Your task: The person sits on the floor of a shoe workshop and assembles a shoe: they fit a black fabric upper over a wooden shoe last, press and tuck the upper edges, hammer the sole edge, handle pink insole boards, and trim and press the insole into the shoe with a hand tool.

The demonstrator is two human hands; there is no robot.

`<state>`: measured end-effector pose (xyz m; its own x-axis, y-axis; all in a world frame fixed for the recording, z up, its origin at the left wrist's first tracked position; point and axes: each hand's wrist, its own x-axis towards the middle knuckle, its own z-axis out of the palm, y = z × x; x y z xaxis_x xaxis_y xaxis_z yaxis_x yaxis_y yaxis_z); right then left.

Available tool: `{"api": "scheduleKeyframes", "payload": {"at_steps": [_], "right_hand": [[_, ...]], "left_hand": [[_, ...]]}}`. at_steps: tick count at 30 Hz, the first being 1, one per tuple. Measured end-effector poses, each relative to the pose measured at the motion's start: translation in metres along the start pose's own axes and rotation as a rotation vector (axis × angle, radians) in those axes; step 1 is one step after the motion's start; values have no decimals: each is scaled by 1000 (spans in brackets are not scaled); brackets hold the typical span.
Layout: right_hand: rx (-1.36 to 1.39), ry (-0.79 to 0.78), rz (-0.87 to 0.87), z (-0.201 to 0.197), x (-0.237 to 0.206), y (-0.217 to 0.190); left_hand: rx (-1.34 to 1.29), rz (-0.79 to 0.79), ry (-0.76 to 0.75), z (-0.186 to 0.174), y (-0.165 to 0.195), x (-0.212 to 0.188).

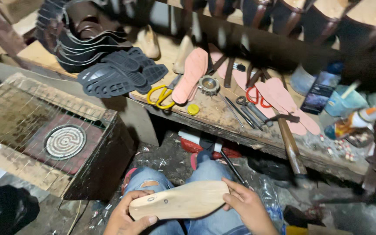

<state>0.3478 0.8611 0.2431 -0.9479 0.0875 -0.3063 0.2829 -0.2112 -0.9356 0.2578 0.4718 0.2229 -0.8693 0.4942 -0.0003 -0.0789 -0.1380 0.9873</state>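
I hold a flat tan insole-shaped board [181, 201] over my lap, above my torn blue jeans [205, 174]. My left hand [125, 217] grips its rounded heel end, thumb along the lower edge. My right hand [246, 204] grips the narrower toe end with the fingers curled over the top. The piece lies roughly level, its pale face up, with two small dark marks near the heel.
A low wooden workbench [223, 115] ahead carries pink insoles [190, 74], yellow-handled scissors [162, 96], red-handled scissors [257, 98], a hammer [290, 139], black rubber soles [118, 72] and wooden lasts [149, 41]. A wire-topped box with a coil heater [65, 141] stands at left.
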Motion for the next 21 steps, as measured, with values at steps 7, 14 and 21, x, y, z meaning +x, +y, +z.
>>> {"api": "scheduleKeyframes", "payload": {"at_steps": [7,14,21], "right_hand": [[-387,67,-238,23,-29,-30],[-785,364,-284,-36,-101,-2],[-1407,804,-31,-123,-204,52]], "left_hand": [[45,73,-41,16,1,8],[204,110,-57,-30,-46,5],[107,117,-298,-134,-108,35]]}}
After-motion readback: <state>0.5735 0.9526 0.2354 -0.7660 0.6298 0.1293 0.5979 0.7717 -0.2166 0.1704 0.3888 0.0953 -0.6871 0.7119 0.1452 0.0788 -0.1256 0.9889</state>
